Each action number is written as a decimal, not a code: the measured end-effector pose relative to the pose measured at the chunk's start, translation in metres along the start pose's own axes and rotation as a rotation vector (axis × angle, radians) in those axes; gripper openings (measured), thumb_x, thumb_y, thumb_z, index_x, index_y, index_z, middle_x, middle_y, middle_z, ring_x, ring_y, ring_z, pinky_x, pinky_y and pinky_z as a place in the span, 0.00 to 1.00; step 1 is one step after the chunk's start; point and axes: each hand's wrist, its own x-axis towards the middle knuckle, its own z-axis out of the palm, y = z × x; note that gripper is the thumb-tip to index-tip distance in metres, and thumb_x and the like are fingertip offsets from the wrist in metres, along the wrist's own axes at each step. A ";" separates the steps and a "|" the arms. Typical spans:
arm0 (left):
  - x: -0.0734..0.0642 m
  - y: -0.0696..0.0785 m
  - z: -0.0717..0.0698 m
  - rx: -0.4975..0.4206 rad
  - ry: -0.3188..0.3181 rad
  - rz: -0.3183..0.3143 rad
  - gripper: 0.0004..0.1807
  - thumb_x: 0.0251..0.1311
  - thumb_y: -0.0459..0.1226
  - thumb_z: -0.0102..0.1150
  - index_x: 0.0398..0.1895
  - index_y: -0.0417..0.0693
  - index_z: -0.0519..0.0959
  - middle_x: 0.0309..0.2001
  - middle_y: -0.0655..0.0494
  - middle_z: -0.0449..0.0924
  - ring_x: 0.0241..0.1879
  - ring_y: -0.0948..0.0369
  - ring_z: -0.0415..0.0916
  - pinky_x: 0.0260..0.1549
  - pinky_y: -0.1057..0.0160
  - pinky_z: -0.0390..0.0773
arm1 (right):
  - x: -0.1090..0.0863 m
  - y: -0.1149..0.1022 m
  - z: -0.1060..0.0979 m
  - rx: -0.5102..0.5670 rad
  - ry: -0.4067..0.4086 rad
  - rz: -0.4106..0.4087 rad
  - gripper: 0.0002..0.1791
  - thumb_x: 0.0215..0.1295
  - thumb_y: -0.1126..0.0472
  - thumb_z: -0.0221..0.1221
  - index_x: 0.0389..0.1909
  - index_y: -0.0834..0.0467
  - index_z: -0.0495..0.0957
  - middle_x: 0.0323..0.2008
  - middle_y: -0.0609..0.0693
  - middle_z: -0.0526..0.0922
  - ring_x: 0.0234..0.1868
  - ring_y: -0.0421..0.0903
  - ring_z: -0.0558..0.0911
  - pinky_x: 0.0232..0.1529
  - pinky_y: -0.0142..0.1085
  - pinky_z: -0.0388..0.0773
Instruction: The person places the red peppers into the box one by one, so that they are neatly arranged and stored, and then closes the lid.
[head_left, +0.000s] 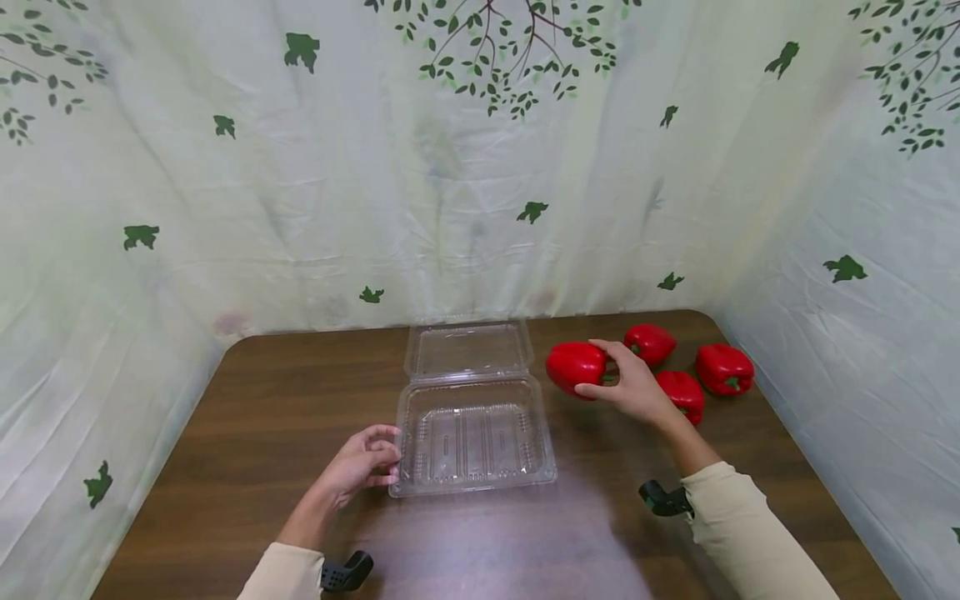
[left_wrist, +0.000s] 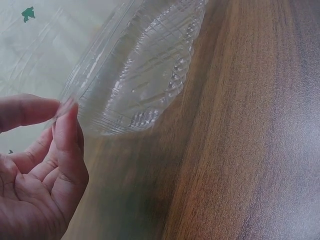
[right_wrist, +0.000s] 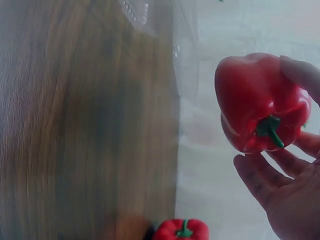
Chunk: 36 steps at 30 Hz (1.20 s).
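Observation:
A clear plastic clamshell container lies with its lid folded back near the middle of the table. My left hand pinches the container's left rim between thumb and fingers, as the left wrist view shows up close. In my right hand is a red bell pepper, gripped between thumb and fingers and raised off the table, to the right of the container. Its green stem points toward the palm in the right wrist view. Nothing is visible inside the container.
Three more red bell peppers lie at the table's right: one at the back, one farthest right, and one partly behind my right hand. A leaf-printed white curtain hangs along the far edge of the wooden table.

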 end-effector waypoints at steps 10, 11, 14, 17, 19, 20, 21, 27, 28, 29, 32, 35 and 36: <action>0.001 -0.005 0.000 -0.012 0.012 0.007 0.23 0.63 0.26 0.51 0.60 0.29 0.60 0.29 0.54 0.75 0.27 0.61 0.74 0.27 0.66 0.82 | 0.003 -0.012 0.021 0.073 -0.034 -0.046 0.40 0.51 0.59 0.70 0.64 0.63 0.65 0.56 0.62 0.72 0.50 0.61 0.77 0.43 0.46 0.83; 0.001 -0.005 0.000 -0.013 0.013 0.008 0.23 0.63 0.26 0.51 0.60 0.29 0.60 0.29 0.54 0.75 0.27 0.61 0.74 0.27 0.66 0.82 | 0.004 -0.014 0.023 0.077 -0.041 -0.047 0.40 0.51 0.58 0.70 0.64 0.63 0.65 0.56 0.62 0.72 0.51 0.61 0.76 0.43 0.46 0.83; 0.000 -0.004 0.000 -0.011 0.001 0.017 0.23 0.63 0.26 0.51 0.60 0.29 0.59 0.29 0.54 0.74 0.27 0.61 0.74 0.27 0.66 0.82 | 0.005 -0.019 0.028 0.093 -0.056 -0.041 0.41 0.51 0.57 0.71 0.64 0.63 0.65 0.57 0.62 0.72 0.52 0.61 0.76 0.44 0.46 0.83; 0.001 -0.003 0.000 -0.016 -0.001 0.022 0.23 0.64 0.27 0.51 0.60 0.29 0.59 0.30 0.55 0.74 0.26 0.61 0.74 0.26 0.65 0.82 | 0.005 -0.023 0.032 0.107 -0.068 -0.035 0.41 0.51 0.56 0.71 0.65 0.63 0.65 0.57 0.61 0.72 0.53 0.61 0.76 0.45 0.47 0.83; 0.001 -0.002 0.000 -0.018 0.000 0.022 0.23 0.64 0.27 0.51 0.60 0.29 0.59 0.30 0.55 0.75 0.26 0.61 0.74 0.26 0.65 0.82 | 0.006 -0.025 0.035 0.116 -0.083 -0.039 0.41 0.51 0.56 0.71 0.65 0.63 0.64 0.58 0.62 0.71 0.53 0.61 0.76 0.46 0.49 0.82; 0.001 -0.002 0.000 -0.018 0.000 0.022 0.23 0.64 0.27 0.51 0.60 0.29 0.59 0.30 0.55 0.75 0.26 0.61 0.74 0.26 0.65 0.82 | 0.006 -0.026 0.037 0.121 -0.093 -0.043 0.41 0.51 0.57 0.71 0.65 0.63 0.64 0.58 0.62 0.71 0.53 0.61 0.76 0.47 0.50 0.81; 0.001 -0.001 0.000 -0.017 0.000 0.022 0.23 0.64 0.27 0.51 0.60 0.29 0.59 0.30 0.55 0.75 0.26 0.61 0.74 0.26 0.65 0.82 | 0.007 -0.027 0.038 0.123 -0.104 -0.046 0.41 0.51 0.57 0.71 0.65 0.63 0.64 0.58 0.62 0.71 0.54 0.61 0.76 0.48 0.51 0.81; 0.002 -0.003 -0.001 -0.013 0.007 0.021 0.22 0.64 0.27 0.51 0.59 0.29 0.60 0.30 0.54 0.75 0.26 0.61 0.74 0.27 0.65 0.82 | 0.010 -0.031 0.047 0.103 -0.135 -0.083 0.40 0.50 0.60 0.70 0.65 0.64 0.65 0.56 0.60 0.73 0.53 0.59 0.77 0.48 0.50 0.81; 0.002 -0.003 -0.001 -0.014 0.010 0.017 0.22 0.64 0.27 0.51 0.59 0.30 0.60 0.30 0.54 0.75 0.26 0.61 0.75 0.27 0.65 0.83 | 0.010 -0.031 0.048 0.101 -0.137 -0.089 0.40 0.50 0.61 0.70 0.64 0.64 0.65 0.56 0.60 0.73 0.53 0.59 0.77 0.48 0.50 0.81; 0.002 -0.003 -0.001 -0.016 0.012 0.014 0.22 0.64 0.27 0.51 0.59 0.30 0.61 0.30 0.54 0.75 0.26 0.61 0.75 0.27 0.65 0.83 | 0.011 -0.032 0.049 0.103 -0.142 -0.093 0.39 0.50 0.62 0.70 0.64 0.64 0.65 0.55 0.60 0.73 0.52 0.59 0.77 0.48 0.50 0.81; 0.003 -0.004 -0.001 -0.014 0.022 0.004 0.22 0.63 0.27 0.52 0.59 0.30 0.61 0.30 0.55 0.76 0.26 0.61 0.74 0.27 0.64 0.83 | 0.012 -0.033 0.054 0.110 -0.165 -0.101 0.39 0.50 0.63 0.69 0.64 0.64 0.66 0.55 0.60 0.73 0.52 0.59 0.77 0.48 0.50 0.81; 0.002 -0.005 -0.001 -0.014 0.023 0.014 0.22 0.63 0.27 0.53 0.58 0.29 0.61 0.30 0.55 0.75 0.26 0.61 0.74 0.27 0.64 0.83 | 0.012 -0.036 0.058 0.131 -0.188 -0.080 0.39 0.50 0.61 0.70 0.64 0.63 0.65 0.56 0.59 0.73 0.53 0.59 0.76 0.47 0.50 0.82; 0.002 -0.005 -0.001 -0.015 0.021 0.017 0.22 0.62 0.27 0.53 0.58 0.29 0.61 0.30 0.55 0.75 0.26 0.61 0.74 0.27 0.64 0.83 | 0.012 -0.037 0.059 0.133 -0.195 -0.073 0.39 0.51 0.60 0.70 0.64 0.62 0.65 0.57 0.59 0.73 0.54 0.58 0.76 0.47 0.49 0.82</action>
